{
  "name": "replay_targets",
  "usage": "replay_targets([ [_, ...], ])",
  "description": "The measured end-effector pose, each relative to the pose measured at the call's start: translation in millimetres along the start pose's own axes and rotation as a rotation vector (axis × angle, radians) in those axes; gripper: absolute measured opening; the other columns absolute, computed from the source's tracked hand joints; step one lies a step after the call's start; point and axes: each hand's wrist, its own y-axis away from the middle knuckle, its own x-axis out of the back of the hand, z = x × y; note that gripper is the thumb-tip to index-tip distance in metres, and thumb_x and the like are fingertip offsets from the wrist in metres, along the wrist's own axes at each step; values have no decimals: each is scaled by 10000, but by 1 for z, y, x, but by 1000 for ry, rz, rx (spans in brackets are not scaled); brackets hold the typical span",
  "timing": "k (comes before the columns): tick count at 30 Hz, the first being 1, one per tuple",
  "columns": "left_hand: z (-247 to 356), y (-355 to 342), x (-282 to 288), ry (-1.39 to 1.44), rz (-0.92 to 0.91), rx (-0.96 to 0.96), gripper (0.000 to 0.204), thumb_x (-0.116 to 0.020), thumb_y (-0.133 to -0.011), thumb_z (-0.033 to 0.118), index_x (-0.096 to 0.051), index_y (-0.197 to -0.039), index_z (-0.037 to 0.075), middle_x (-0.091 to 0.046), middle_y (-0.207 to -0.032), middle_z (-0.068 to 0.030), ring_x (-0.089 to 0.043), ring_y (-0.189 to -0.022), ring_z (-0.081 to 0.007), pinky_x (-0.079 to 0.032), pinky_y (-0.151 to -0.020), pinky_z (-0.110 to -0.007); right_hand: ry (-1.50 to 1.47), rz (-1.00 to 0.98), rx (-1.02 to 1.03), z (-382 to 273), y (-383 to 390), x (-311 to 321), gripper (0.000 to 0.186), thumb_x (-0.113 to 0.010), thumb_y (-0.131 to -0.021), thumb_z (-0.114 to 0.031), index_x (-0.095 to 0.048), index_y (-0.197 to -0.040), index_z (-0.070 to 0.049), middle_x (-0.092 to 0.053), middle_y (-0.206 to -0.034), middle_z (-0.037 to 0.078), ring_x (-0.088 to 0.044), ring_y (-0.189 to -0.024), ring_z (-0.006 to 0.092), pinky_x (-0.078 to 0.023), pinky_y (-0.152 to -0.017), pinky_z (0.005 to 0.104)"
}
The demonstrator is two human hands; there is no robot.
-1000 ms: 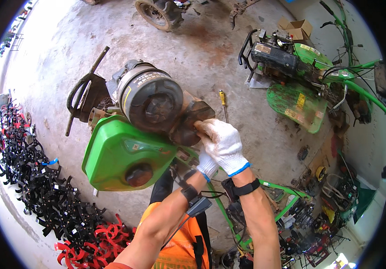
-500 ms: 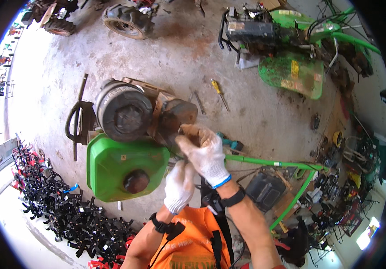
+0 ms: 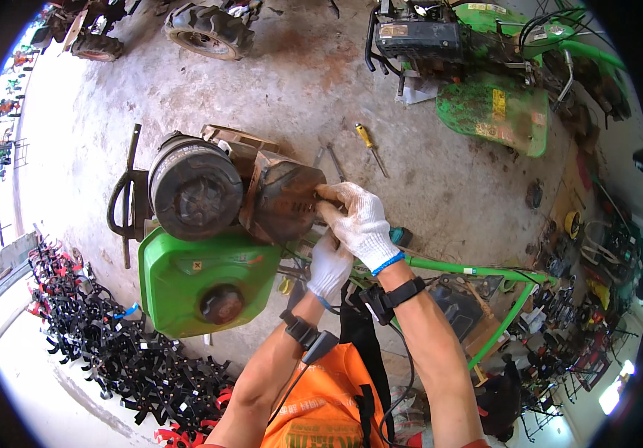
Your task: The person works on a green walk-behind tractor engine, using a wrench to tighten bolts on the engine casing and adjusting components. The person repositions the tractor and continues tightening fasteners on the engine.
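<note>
A small engine stands on the concrete floor, with a green fuel tank point(image 3: 175, 280), a black round filter housing point(image 3: 196, 193) and a dirty brown-black cover point(image 3: 284, 198). My right hand point(image 3: 362, 228), in a white glove with soiled fingertips, is closed at the cover's right edge. Just below it my left hand point(image 3: 329, 269), also gloved, reaches up with its fingers pressed together. Its fingertips are hidden behind the right hand. What either hand pinches, if anything, cannot be made out.
A yellow screwdriver point(image 3: 371, 149) and a metal hand tool point(image 3: 334, 163) lie beyond the engine. A green tubular frame point(image 3: 448, 266) extends right. Dark metal blades point(image 3: 134, 362) are heaped at lower left. A green machine point(image 3: 493, 119) stands at upper right, a tyre point(image 3: 209, 31) at upper left.
Both hands have moved up and to the right, the right one from below the cover to its right edge. The left has followed close under it. The view has shifted slightly.
</note>
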Motion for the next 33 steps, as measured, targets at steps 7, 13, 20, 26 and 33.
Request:
replay_targets([
  [7,-45,-44,-13,-306,23,-214,436,-734,-1061,265,-673,-1399,-3,-769,-1281,-191,-725,-1235,-267,-547,-1066,-398,144,-31,209,1,-10,8,285,-817,-928,-103,-833,-1211,-83,-807,-1162,125,-791,-1057,322,-629,-936,400],
  [13,-71,-64,-17,31,-31,-273,431,-716,-1069,233,-651,-1428,4,-756,-1329,-169,-716,-1268,-300,-545,-1069,-390,242,25,289,3,-13,6,257,-824,-896,-99,-847,-1152,-110,-802,-1117,118,-779,-1036,349,-625,-932,424],
  [20,-19,2,27,-54,6,-90,363,-661,-1100,239,-660,-1341,-32,-742,-1014,-86,-710,-966,-201,-566,-866,-354,-167,115,-110,13,-4,-25,247,-856,-939,-143,-813,-1146,-17,-830,-1116,140,-794,-1031,248,-614,-953,371],
  [26,55,55,99,93,54,339,392,-626,-1105,317,-706,-1223,-48,-688,-908,-37,-616,-797,-126,-512,-707,-312,-498,143,-333,14,3,-46,399,-902,-930,-178,-759,-1221,55,-822,-1099,139,-764,-995,199,-613,-923,347],
  [33,55,58,74,-296,143,83,383,-582,-1128,317,-701,-1236,-30,-741,-936,-191,-689,-832,-299,-560,-834,-390,-490,134,-262,-16,14,-34,418,-876,-924,-142,-747,-1271,50,-813,-1116,115,-764,-945,172,-632,-866,322],
])
